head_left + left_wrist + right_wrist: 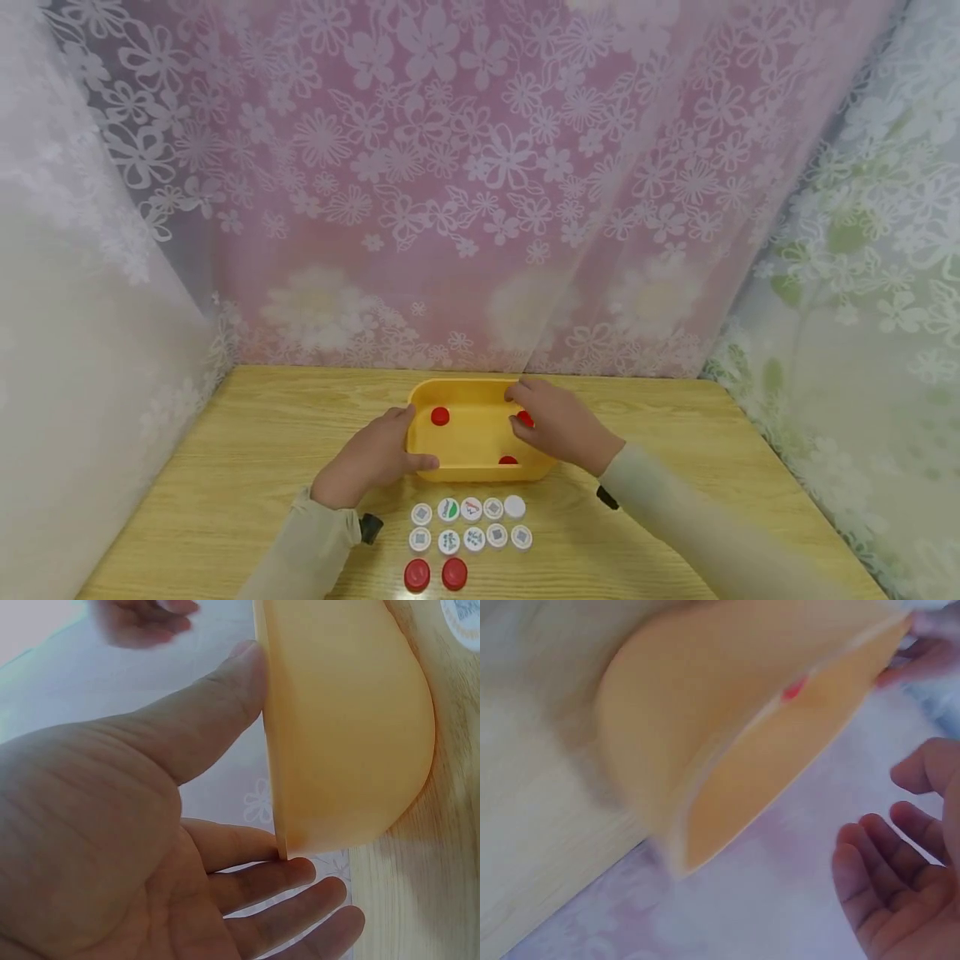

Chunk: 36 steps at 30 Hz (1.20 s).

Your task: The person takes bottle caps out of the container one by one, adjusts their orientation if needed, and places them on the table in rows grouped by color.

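A yellow plastic basin [480, 473] sits on the table with 3 red bottle caps inside, one a red cap [440, 416] at its left. My left hand [378, 454] grips the basin's left end; in the left wrist view its thumb [225, 697] and index finger press the rim and the other fingers spread outside. Over the basin's right side hovers my right hand [562, 421], fingers loosely bent and apart. The right wrist view shows this right hand [907, 877] holding nothing, away from the rim. It partly covers a red cap [526, 419] in the head view.
In front of the basin, white bottle caps [471, 509] with printed tops lie in two rows. Nearer the front are two red caps [454, 573]. The wooden table [300, 400] is bordered by floral curtains [450, 208] at the back and sides.
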Motion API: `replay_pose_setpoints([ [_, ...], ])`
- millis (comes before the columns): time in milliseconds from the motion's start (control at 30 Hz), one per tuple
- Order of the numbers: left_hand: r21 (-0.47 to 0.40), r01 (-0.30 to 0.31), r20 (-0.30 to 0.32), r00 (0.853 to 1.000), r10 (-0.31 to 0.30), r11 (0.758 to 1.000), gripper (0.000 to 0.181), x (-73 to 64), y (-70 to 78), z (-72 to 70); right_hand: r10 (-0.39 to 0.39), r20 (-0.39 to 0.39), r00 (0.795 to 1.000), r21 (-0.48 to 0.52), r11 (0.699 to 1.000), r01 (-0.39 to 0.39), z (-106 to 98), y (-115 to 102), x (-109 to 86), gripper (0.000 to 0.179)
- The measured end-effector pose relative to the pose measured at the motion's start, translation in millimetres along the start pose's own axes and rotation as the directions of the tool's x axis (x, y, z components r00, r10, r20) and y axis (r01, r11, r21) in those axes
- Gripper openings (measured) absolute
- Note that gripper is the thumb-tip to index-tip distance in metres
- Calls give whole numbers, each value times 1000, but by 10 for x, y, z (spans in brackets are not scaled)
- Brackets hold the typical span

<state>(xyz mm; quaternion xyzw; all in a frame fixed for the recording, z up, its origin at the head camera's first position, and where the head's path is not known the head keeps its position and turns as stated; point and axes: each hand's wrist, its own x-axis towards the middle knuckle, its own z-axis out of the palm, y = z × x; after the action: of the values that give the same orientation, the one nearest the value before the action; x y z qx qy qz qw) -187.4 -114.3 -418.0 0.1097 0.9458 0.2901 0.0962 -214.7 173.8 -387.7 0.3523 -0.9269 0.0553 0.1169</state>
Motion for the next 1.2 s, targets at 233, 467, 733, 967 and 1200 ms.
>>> replay_pose_setpoints([
  [233, 12, -7, -12, 1000, 7, 1000, 100, 15, -10, 16, -58, 260, 964, -111, 990, 89, 154, 427, 294, 16],
  [467, 24, -4, -9, 1000, 5, 1000, 100, 21, -18, 24, -148, 433, 889, -399, 853, 337, 398, 520, 452, 14],
  [733, 39, -8, -17, 1000, 9, 999, 100, 46, -17, 12, -129, 458, 879, -453, 817, 356, 489, 577, 486, 11],
  [967, 42, -7, -16, 1000, 8, 999, 99, 35, -8, -2, -102, 453, 886, -346, 895, 280, 482, 593, 519, 23],
  [1200, 45, -29, -29, 999, 30, 999, 98, 55, -21, 33, -68, 445, 893, -268, 941, 205, 546, 658, 523, 30],
])
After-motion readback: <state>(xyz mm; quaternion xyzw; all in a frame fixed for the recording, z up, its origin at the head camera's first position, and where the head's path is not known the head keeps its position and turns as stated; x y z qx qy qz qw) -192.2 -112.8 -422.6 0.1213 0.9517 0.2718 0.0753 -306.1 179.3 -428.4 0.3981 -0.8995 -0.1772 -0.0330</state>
